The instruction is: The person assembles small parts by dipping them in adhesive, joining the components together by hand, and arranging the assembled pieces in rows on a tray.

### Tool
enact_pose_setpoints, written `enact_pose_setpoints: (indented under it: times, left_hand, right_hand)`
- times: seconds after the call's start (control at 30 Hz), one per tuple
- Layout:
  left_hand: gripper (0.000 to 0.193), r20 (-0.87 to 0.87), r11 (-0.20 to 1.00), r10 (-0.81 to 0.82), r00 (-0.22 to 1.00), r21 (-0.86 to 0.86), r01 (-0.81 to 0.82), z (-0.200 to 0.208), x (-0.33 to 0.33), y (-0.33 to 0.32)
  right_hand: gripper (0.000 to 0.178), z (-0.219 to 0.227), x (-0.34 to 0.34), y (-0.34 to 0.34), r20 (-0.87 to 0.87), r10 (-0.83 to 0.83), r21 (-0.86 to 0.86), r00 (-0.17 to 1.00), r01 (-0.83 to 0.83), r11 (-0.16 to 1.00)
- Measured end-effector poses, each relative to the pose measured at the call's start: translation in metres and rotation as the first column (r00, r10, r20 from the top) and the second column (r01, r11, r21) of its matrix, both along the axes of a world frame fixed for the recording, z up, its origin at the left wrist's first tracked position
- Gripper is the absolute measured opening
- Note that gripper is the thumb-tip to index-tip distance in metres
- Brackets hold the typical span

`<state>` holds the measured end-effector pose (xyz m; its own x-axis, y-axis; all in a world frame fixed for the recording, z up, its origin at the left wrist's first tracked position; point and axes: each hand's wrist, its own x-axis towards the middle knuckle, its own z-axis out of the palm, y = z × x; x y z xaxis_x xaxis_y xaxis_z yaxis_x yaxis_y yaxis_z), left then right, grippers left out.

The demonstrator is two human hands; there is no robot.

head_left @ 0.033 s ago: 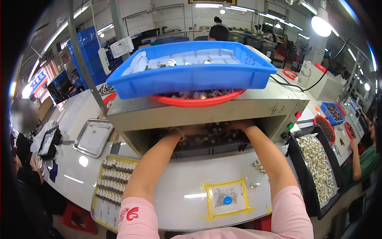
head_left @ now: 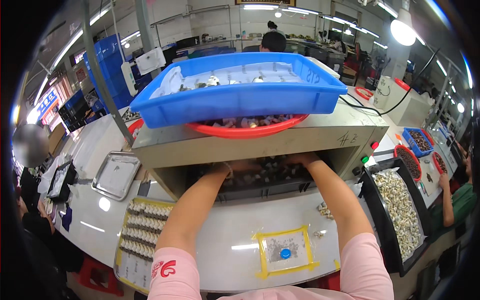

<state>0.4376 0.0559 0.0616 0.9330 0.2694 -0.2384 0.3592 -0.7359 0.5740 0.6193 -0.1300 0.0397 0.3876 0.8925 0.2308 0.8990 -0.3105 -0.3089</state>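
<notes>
Both my forearms reach into the open front of a beige metal box (head_left: pixel 250 146) standing on the white table. Inside it, a black tray (head_left: pixel 265 190) holds many small dark and pale pieces (head_left: pixel 265 174), too dim to name. My left hand (head_left: pixel 244 166), with a bracelet at the wrist, is among these pieces on the left. On the right, my right hand (head_left: pixel 298 159) dips into the same tray. Shadow and blur hide the fingers of both hands, so neither their closing nor any held piece can be made out.
On the box, a blue tray (head_left: pixel 240 100) rests over a red basin (head_left: pixel 250 131). A black tray (head_left: pixel 367 172) of pale pieces stands right. Left are a tray with white rows (head_left: pixel 145 220) and a metal tray (head_left: pixel 116 175). A yellow-taped sheet (head_left: pixel 285 251) bears a blue cap.
The view has shifted very slightly. Both hands stay inside the box, among the pieces in the black tray.
</notes>
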Motion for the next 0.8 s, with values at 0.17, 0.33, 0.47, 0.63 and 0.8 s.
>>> enact_pose_setpoints:
  times: [0.17, 0.33, 0.47, 0.63, 0.8]
  left_hand:
    - [0.079, 0.099, 0.997, -0.062, 0.993, 0.054, 0.057, -0.013, 0.024, 0.030]
    - [0.074, 0.207, 0.992, -0.082, 0.975, 0.114, 0.059, -0.042, 0.037, 0.023]
    - [0.071, 0.299, 0.984, -0.117, 0.947, 0.164, 0.070, -0.057, 0.045, 0.008]
    - [0.066, 0.397, 0.974, -0.143, 0.907, 0.220, 0.057, -0.064, 0.052, 0.003]
    - [0.061, 0.491, 0.960, -0.178, 0.853, 0.276, 0.041, -0.070, 0.052, -0.004]
  right_hand:
    - [0.077, -0.002, 0.004, 0.009, 0.015, 0.007, 0.008, 1.000, -0.007, 1.000]
    - [0.076, -0.004, -0.001, 0.011, 0.042, 0.061, 0.021, 0.997, -0.062, 0.998]
    - [0.069, -0.012, -0.002, 0.015, 0.002, 0.036, 0.002, 0.999, -0.036, 0.999]
    - [0.064, -0.001, -0.012, 0.016, -0.126, 0.028, -0.062, 0.992, -0.036, 0.997]
    - [0.068, 0.021, -0.038, 0.012, -0.171, -0.062, -0.164, 0.983, 0.034, 0.986]
